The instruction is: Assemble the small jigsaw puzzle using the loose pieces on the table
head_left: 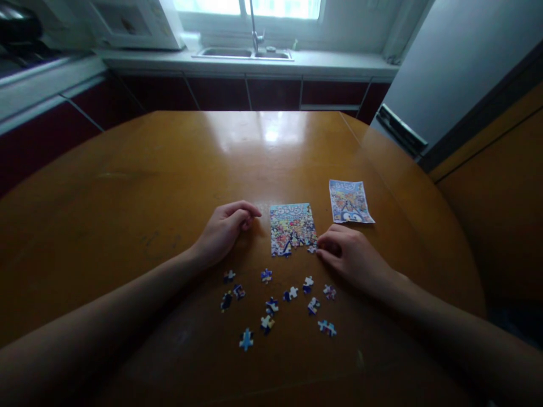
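A partly assembled colourful jigsaw puzzle [292, 227] lies on the round wooden table [148, 186]. My right hand [354, 257] rests at its lower right corner, fingers pinched on a small puzzle piece [313, 248] against the puzzle's edge. My left hand [224, 229] lies just left of the puzzle with its fingers curled in, resting on the table, nothing visible in it. Several loose puzzle pieces [271, 305] are scattered on the table in front of the puzzle, between my forearms.
A printed reference picture [350, 202] lies to the right of the puzzle. Behind the table runs a kitchen counter with a sink and tap [254, 42] under a window; a microwave [131, 22] stands at the left. A grey fridge [458, 62] is at the right.
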{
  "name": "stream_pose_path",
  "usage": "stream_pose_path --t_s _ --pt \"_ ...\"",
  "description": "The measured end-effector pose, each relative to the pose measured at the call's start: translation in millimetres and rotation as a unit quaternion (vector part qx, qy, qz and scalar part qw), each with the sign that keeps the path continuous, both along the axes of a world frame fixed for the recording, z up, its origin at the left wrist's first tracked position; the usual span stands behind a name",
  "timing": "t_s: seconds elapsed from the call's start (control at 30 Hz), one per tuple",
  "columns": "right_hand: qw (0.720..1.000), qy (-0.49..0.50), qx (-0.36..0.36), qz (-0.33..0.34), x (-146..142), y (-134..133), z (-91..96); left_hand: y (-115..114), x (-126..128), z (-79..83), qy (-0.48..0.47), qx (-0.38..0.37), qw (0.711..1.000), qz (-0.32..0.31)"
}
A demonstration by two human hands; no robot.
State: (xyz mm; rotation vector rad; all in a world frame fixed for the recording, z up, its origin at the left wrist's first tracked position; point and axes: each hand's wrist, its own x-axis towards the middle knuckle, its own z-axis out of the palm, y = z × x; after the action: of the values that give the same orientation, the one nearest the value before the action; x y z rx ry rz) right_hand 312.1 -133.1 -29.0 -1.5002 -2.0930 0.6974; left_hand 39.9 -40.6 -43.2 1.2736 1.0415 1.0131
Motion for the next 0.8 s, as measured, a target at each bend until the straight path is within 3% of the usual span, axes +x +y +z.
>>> stream_pose_path --t_s 0.8 --pt "0.999 -0.025 0.022 0.027 0.9 -4.9 0.0 0.2 -0.4 0.4 0.001 -0.001 1.0 -0.006"
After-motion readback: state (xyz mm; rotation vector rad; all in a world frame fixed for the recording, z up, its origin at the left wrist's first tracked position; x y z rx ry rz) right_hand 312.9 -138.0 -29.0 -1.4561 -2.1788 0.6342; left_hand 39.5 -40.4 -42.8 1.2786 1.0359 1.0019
